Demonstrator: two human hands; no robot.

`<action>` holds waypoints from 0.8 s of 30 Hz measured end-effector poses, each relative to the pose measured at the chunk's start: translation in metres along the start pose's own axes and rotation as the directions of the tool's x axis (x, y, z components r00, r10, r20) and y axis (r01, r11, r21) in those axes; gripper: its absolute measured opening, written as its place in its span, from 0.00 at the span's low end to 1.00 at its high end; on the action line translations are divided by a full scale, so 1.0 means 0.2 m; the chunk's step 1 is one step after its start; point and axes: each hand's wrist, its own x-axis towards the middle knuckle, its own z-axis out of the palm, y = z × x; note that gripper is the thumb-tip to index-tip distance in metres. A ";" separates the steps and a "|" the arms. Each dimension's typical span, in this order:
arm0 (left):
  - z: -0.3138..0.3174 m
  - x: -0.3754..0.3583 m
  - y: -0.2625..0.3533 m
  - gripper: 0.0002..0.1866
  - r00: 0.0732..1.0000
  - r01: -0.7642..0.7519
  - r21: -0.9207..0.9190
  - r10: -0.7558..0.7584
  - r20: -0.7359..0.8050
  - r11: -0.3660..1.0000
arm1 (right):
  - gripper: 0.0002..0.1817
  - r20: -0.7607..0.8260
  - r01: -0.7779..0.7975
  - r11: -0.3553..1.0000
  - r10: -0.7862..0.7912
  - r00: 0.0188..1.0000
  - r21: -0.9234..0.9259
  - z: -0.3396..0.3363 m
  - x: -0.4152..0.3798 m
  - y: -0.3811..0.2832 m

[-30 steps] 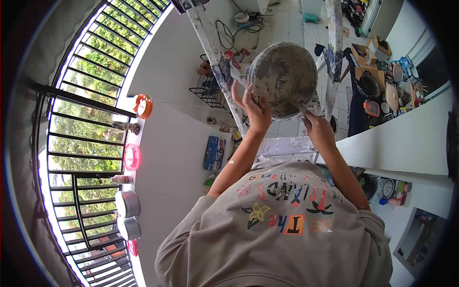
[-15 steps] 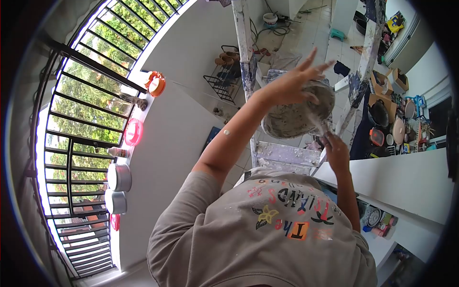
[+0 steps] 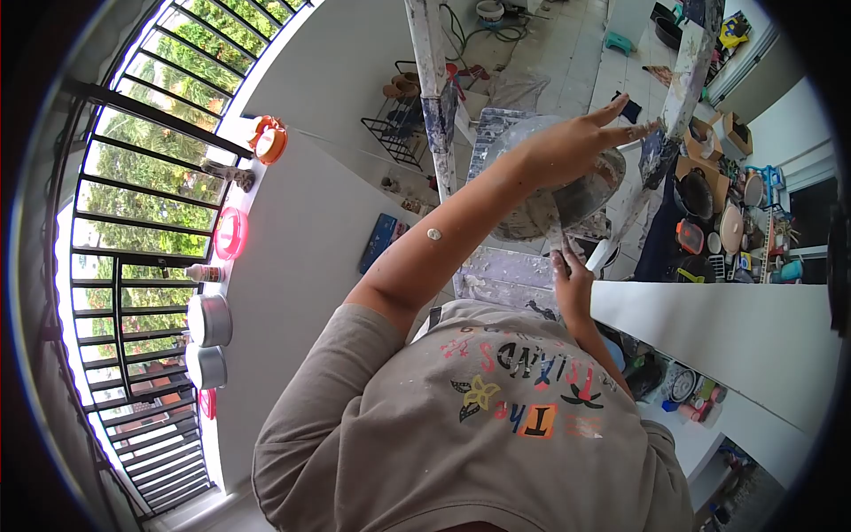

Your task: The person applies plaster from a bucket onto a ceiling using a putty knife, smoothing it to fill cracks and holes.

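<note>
My left hand [image 3: 581, 146] reaches across from the left above a round, plaster-smeared container [image 3: 523, 226], fingers apart and holding nothing. Light smears mark its fingertips, and a pale blob sticks to the left forearm. My right hand [image 3: 574, 279] is closed around the handle of a scraper-like tool [image 3: 555, 229], whose far end reaches into the container. The exact shape of the tool's end is unclear. Under the container is a paint-spattered platform [image 3: 496, 133], between the two uprights of a stained ladder [image 3: 441, 142]. My left forearm and hand hide part of the container.
A ladder step [image 3: 505, 273] crosses just before my body. On the left, pots [image 3: 209, 321] and a pink dish [image 3: 231, 233] line a ledge by a barred window. Pans and boxes [image 3: 700, 191] crowd the right side. A white surface [image 3: 709, 310] lies at my right.
My left hand has moved right and its fingers sit closer together. My right hand has shifted left with the tool. The whole view has shifted slightly.
</note>
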 end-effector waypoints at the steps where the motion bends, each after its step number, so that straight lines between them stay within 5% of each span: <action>1: 0.01 -0.01 -0.01 0.50 1.000 0.004 0.005 -0.004 -0.017 1.000 | 0.22 -0.005 0.021 1.000 -0.021 1.000 -0.006 0.02 -0.01 -0.07; 2: 0.01 0.00 -0.01 0.50 0.999 0.004 0.010 -0.003 -0.034 1.000 | 0.25 0.139 -0.202 0.959 0.177 0.974 0.199 0.01 -0.03 -0.15; 4: 0.01 0.00 0.00 0.48 0.999 0.036 0.015 -0.036 -0.017 0.999 | 0.25 0.234 -0.355 0.873 0.288 0.928 0.333 0.07 -0.04 -0.12; 6: 0.01 0.00 0.02 0.46 0.993 0.101 0.020 -0.102 0.059 0.995 | 0.26 0.405 -0.554 0.607 0.380 0.832 0.569 0.10 -0.07 -0.20; 7: 0.01 0.00 0.02 0.47 0.996 0.079 0.035 -0.080 0.041 0.996 | 0.27 0.501 -0.624 0.422 0.372 0.781 0.658 0.08 -0.07 -0.29; 11: 0.03 0.03 0.00 0.48 0.999 -0.005 0.070 0.009 -0.049 0.998 | 0.28 0.603 -0.668 0.147 0.325 0.729 0.729 0.07 -0.09 -0.43; 14: 0.02 0.02 -0.03 0.48 0.998 0.002 0.009 -0.001 -0.070 1.000 | 0.27 0.786 -0.765 -0.180 0.131 0.605 0.619 -0.05 -0.06 -0.43; 15: 0.00 0.02 -0.04 0.47 0.997 0.008 -0.017 -0.009 -0.073 1.000 | 0.27 0.717 -0.724 -0.065 0.221 0.661 0.687 -0.09 -0.05 -0.46; 16: -0.04 0.03 0.02 0.47 0.951 0.302 0.007 -0.301 0.062 0.953 | 0.27 0.633 -0.675 0.056 0.298 0.715 0.736 -0.13 -0.04 -0.50; 17: -0.04 0.03 0.00 0.46 0.954 0.295 0.042 -0.297 0.034 0.954 | 0.27 0.535 -0.621 0.180 0.363 0.763 0.763 -0.15 -0.03 -0.52; 19: -0.01 0.03 -0.08 0.45 0.956 0.292 0.106 -0.292 -0.018 0.950 | 0.23 0.195 -0.393 0.632 0.361 0.912 0.669 -0.18 0.03 -0.44; 22: -0.06 0.01 -0.13 0.36 0.971 0.225 -0.117 -0.232 -0.051 0.967 | 0.23 0.094 -0.299 0.720 0.311 0.946 0.627 -0.35 0.13 -0.38; 24: -0.17 -0.05 -0.09 0.30 0.916 0.385 -0.187 -0.399 -0.045 0.904 | 0.22 -0.042 -0.126 0.882 0.163 0.986 0.453 -0.42 0.17 -0.37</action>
